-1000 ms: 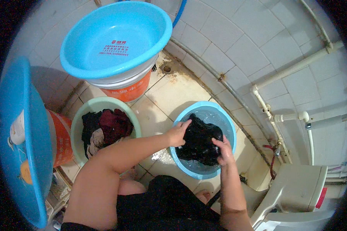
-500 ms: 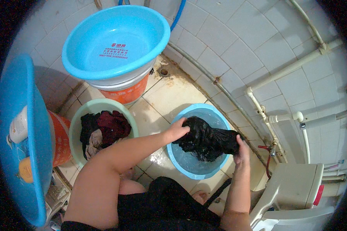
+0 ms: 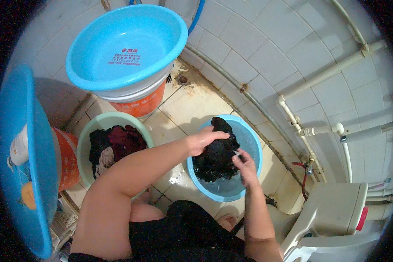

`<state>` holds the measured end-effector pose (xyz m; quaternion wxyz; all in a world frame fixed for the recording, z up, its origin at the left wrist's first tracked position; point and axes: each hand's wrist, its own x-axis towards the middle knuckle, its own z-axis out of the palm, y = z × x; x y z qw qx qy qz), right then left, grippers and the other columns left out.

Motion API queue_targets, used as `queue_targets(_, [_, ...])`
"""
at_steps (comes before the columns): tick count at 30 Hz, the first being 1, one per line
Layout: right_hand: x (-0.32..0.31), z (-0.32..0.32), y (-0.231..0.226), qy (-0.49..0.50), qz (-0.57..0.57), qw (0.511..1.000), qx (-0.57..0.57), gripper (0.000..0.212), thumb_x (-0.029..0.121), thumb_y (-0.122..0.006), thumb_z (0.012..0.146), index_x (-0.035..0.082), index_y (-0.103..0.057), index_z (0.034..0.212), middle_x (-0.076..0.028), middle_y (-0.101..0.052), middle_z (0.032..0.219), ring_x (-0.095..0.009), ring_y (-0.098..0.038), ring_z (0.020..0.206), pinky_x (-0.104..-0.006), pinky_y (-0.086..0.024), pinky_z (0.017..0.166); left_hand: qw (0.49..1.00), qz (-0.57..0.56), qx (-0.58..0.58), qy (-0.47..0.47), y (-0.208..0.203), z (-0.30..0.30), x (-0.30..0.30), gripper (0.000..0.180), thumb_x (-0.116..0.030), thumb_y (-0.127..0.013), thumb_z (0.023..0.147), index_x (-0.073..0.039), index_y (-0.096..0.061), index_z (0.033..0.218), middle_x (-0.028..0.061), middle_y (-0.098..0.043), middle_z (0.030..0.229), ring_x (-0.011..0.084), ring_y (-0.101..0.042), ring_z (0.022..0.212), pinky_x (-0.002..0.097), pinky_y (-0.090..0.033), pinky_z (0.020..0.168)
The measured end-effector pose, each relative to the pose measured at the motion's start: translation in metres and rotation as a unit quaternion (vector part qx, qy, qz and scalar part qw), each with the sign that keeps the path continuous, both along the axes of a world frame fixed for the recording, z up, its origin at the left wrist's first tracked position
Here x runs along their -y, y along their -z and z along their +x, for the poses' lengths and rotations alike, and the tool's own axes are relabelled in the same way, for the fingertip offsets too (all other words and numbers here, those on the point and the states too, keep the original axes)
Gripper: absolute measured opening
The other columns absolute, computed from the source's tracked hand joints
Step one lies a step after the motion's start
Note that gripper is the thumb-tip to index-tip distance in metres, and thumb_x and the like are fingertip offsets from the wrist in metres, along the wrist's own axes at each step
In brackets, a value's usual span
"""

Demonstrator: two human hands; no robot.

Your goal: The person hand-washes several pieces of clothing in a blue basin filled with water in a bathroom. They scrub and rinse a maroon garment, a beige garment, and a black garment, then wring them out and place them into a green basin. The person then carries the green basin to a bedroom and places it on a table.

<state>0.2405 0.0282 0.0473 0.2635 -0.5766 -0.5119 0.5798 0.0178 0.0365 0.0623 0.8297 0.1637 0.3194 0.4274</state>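
Note:
A wet black garment (image 3: 215, 159), bunched up, lies partly in the water of a light blue basin (image 3: 222, 199) on the tiled floor. My left hand (image 3: 204, 140) is closed on its upper part, thumb stretched across the cloth. At the garment's right edge, my right hand (image 3: 245, 169) has its fingers curled in and pinching the fabric. A small whitish spot shows at those fingertips; I cannot make out what it is. The garment's lower edge spreads into the water.
Left of my left arm, a pale green basin (image 3: 149, 131) holds dark, maroon and beige clothes (image 3: 124, 142). Behind it a wide blue basin (image 3: 131, 81) sits on a bucket (image 3: 142, 105). Another blue basin (image 3: 32, 174) with bottles stands far left; a toilet (image 3: 336, 209) and pipes are at right.
My right hand has moved left and inward, from the garment's stretched-out right end to near my left hand. The garment is now bunched and hangs lower left in the basin.

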Motion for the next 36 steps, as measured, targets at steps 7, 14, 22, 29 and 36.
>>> queue_targets(7, [-0.028,0.028,-0.046,0.23,0.012,0.953,-0.196,0.02,0.01,-0.056,0.086,0.003,-0.058,0.104,-0.007,-0.06,0.093,-0.016,-0.058,0.08,-0.026,-0.048,0.068,0.964,0.022,-0.253,-0.077,0.005,-0.037,-0.015,0.035,-0.01,-0.058,0.078,-0.004,-0.054,0.113,0.0027,-0.054,0.081,0.0114,-0.053,0.069,0.0278,-0.045,0.059])
queue_targets(14, [-0.006,-0.016,-0.141,-0.097,0.103,0.989,-0.03,0.006,0.0,-0.059,0.078,0.002,-0.063,0.082,0.0,-0.056,0.082,-0.01,-0.05,0.078,-0.0225,-0.039,0.073,0.818,0.367,-0.444,0.006,0.013,-0.044,-0.007,0.062,-0.004,-0.057,0.072,-0.008,-0.036,0.131,0.013,-0.049,0.107,0.0212,-0.049,0.101,0.0295,-0.042,0.086])
queue_targets(22, [0.001,-0.026,-0.204,-0.382,0.114,0.917,0.027,0.022,-0.003,-0.063,0.07,0.005,-0.062,0.09,-0.003,-0.058,0.084,-0.013,-0.054,0.081,-0.0254,-0.043,0.074,0.709,0.537,-0.435,0.143,-0.041,0.01,0.02,0.068,-0.011,-0.059,0.066,-0.011,-0.036,0.13,0.0162,-0.046,0.125,0.0314,-0.042,0.118,0.0456,-0.025,0.103])
queue_targets(29, [-0.011,0.002,-0.161,-0.239,0.198,0.93,0.198,0.049,0.004,-0.07,0.068,0.008,-0.052,0.113,-0.007,-0.057,0.099,-0.019,-0.056,0.091,-0.0322,-0.045,0.081,0.887,0.349,-0.302,-0.023,-0.032,-0.034,0.003,0.028,-0.009,-0.061,0.075,-0.005,-0.056,0.103,0.0025,-0.061,0.09,0.0119,-0.055,0.085,0.0278,-0.045,0.08])
queue_targets(36, [-0.044,0.062,-0.013,-0.127,0.112,0.937,0.305,0.033,0.017,-0.064,0.076,0.008,-0.056,0.107,-0.008,-0.06,0.095,-0.023,-0.058,0.087,-0.0332,-0.046,0.072,0.925,0.246,-0.29,-0.015,-0.021,-0.061,-0.001,0.034,-0.006,-0.062,0.073,-0.002,-0.057,0.106,0.0066,-0.062,0.091,0.0145,-0.057,0.084,0.0271,-0.046,0.075])
